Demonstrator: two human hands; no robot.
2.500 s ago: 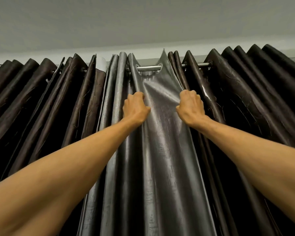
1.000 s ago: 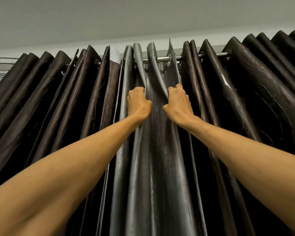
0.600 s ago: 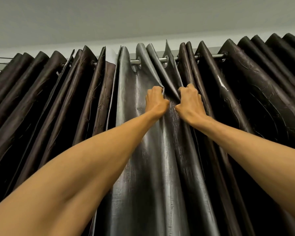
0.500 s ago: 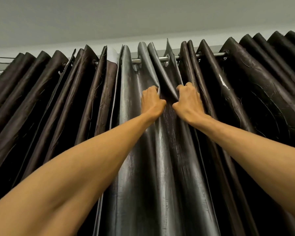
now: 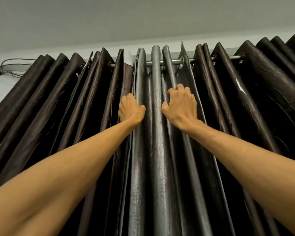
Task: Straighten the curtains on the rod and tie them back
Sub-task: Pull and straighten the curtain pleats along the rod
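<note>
The step in hand looked to be the straightening. Both arms were stretched up to the curtains [image 5: 262, 108], high under the rod [image 5: 172, 61], and no tie-back was in view.

The left grip [image 5: 130, 109] was closed round the outer edge of the grey pleats [image 5: 157, 150], with its fingertips tucked out of sight behind the cloth and the thumb on the front. The right grip [image 5: 180, 106] had its fingers hooked, claw-like, over a neighbouring pleat and pinched it. One rounded pleat stood between the two grips.

Above the left grip the grey pleats were crowded close together on the rod. Above the right grip a short run of bare rod showed, ending at an eyelet [image 5: 181, 63]. Darker brown folds hung outside each grip.

The next move probably called for drawing the two grips apart, so that the crowded eyelets would slide along the rod and space out evenly. A level sideways pull seemed wise, since a downward drag might jam the rings. The tying back was not yet begun, and would need the grips much lower on the cloth.
</note>
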